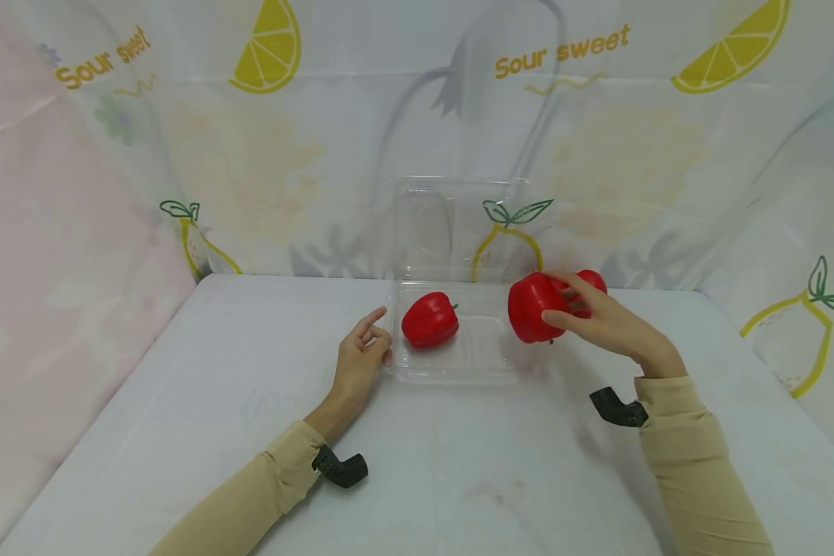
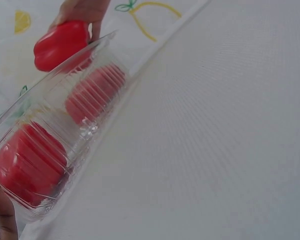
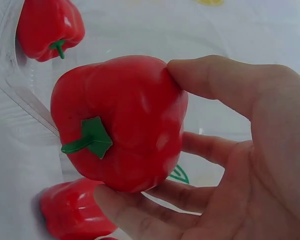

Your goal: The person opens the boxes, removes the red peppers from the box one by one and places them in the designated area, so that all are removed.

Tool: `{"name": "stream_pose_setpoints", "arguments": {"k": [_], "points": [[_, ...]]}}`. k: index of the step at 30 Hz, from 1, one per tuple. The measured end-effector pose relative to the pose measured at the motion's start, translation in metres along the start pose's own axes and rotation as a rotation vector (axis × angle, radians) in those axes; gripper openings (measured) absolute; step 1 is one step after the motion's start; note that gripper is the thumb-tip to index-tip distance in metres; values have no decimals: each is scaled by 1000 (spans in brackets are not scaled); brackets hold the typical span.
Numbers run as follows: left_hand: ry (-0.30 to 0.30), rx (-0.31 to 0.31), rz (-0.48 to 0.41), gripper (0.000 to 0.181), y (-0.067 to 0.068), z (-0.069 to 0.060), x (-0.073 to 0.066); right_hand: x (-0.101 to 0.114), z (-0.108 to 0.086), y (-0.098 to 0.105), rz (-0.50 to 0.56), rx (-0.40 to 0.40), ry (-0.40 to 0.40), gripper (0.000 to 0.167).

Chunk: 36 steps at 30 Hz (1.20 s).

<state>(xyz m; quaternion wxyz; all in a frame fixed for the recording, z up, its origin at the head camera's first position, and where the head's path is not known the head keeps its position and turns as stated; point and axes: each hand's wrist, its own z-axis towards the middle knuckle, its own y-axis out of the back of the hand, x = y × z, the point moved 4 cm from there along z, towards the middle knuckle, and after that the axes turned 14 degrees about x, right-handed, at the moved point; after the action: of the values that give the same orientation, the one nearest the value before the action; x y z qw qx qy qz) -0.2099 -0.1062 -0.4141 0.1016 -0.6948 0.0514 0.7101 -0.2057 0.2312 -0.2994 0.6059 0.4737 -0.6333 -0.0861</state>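
A clear plastic container [image 1: 486, 371] stands on the table with its lid [image 1: 424, 232] raised at the back. One red bell pepper [image 1: 429, 320] lies in its left part. My right hand [image 1: 608, 320] grips a second red bell pepper [image 3: 125, 120] above the container's right side, thumb on one side and fingers round the other; its green stem faces the right wrist camera. Partly hidden behind that hand is another red bell pepper [image 1: 593, 280]. At the container's left rim, my left hand [image 1: 361, 355] holds the edge, its index finger reaching out and the others bent.
The white table [image 1: 250, 371] spreads in front and to both sides. A printed cloth [image 1: 347, 123] with lemon drawings hangs close behind the container and lid. Black wrist devices sit on the left sleeve [image 1: 278, 471] and the right sleeve [image 1: 688, 440].
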Motion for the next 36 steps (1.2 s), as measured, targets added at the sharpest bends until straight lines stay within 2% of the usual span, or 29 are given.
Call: {"name": "stream_pose_setpoints", "arguments": {"k": [10,18,25,30,36], "points": [[-3,-14,42,52,-1,-2,-3,-7,-6,5,28,32,-15,73],[4,-18,53,50,0,-1,-3,-11,-9,9,-22,31,-76,76],[26,7,60,52,-7,-14,-26,-15,-11,9,-35,40,-92,72],[21,10,74,52,-7,-13,-26,-19,-12,9,-31,56,-104,71],[26,11,86,52,-7,-13,-26,-25,-10,7,-65,97,-177,76]]}}
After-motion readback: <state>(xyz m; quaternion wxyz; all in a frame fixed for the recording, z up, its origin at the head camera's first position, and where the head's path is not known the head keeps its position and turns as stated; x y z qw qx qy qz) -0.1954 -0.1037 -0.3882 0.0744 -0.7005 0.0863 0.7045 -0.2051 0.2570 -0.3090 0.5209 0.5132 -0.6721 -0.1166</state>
